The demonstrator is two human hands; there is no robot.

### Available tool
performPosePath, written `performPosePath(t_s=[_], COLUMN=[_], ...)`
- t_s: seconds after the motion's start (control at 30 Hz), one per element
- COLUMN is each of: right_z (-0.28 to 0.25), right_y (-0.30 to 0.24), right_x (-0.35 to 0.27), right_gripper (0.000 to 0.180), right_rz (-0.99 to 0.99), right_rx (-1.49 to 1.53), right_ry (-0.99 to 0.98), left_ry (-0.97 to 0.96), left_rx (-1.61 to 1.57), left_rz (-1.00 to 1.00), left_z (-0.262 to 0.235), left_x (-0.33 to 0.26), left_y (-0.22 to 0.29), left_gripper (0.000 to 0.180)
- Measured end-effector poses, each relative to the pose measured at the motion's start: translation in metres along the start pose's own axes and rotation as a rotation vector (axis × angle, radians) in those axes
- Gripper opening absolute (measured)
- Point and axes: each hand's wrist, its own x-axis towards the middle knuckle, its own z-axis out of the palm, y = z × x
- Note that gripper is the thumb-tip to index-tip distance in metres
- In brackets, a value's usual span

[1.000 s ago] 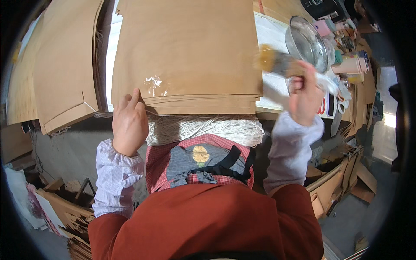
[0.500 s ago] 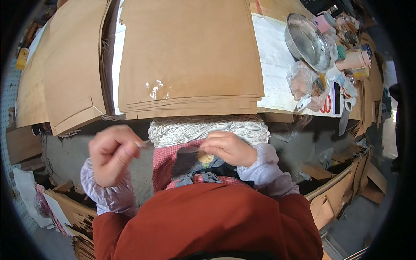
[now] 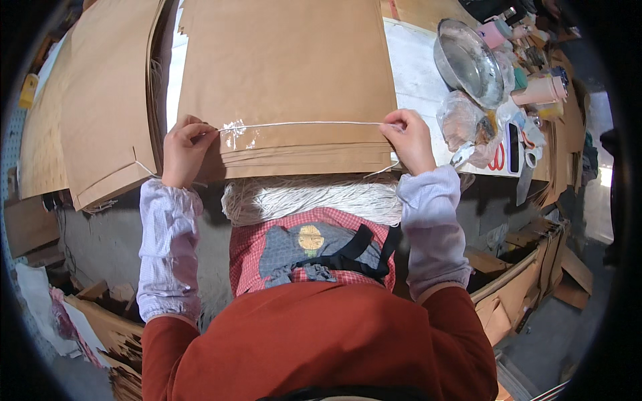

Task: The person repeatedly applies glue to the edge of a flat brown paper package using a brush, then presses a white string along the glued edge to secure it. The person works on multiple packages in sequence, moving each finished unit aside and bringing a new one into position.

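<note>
- Here, a person stands at a work table (image 3: 418, 73), seen from above, with a stack of brown paper sheets (image 3: 287, 73) lying flat in front of them.
- To the right of the stack sits a metal bowl (image 3: 468, 61); what it holds cannot be made out.
- Just below the bowl lies a crumpled clear plastic bag (image 3: 461, 120), contents unclear.
- Right of the bowl stand pink cups (image 3: 542, 90) among small clutter too blurred to tell apart.
- A white string (image 3: 307, 123) is stretched taut across the near part of the stack, running from one side to the other.
- The left hand (image 3: 184, 150) rests at the stack's left edge, fingers closed, pinching the left end of the string.
- The right hand (image 3: 409, 139) rests at the stack's right edge, fingers closed, pinching the right end of the string.
- A shiny patch of glue (image 3: 235, 130) sits on the top sheet, just beside the left hand, under the string.
- A thick bundle of white strings (image 3: 314, 197) lies at the near edge of the stack, between it and the person's apron.
- A second pile of brown sheets (image 3: 100, 100) lies to the left of the stack.
</note>
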Motion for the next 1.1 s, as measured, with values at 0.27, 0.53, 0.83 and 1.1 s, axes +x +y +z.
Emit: performPosePath(t_s=[0.27,0.53,0.83,1.1], right_z=[-0.017,0.01,0.019,0.056], right_y=[-0.007,-0.013,-0.02,-0.055], right_x=[-0.007,-0.013,0.011,0.006], right_gripper=[0.027,0.033,0.014,0.042], right_rz=[0.299,-0.443,-0.122,-0.399], right_rx=[0.798,-0.219,0.124,-0.627], right_ry=[-0.254,0.317,0.024,0.405], left_ry=[0.149,-0.167,-0.15,0.118], left_rx=[0.426,0.09,-0.043,0.496], left_rz=[0.412,0.349,-0.105,-0.034], left_z=[0.001,-0.006,-0.006,0.022], left_x=[-0.01,-0.014,0.01,-0.004], left_y=[0.017,0.009,0.013,0.044], left_gripper=[0.017,0.028,0.019,0.02])
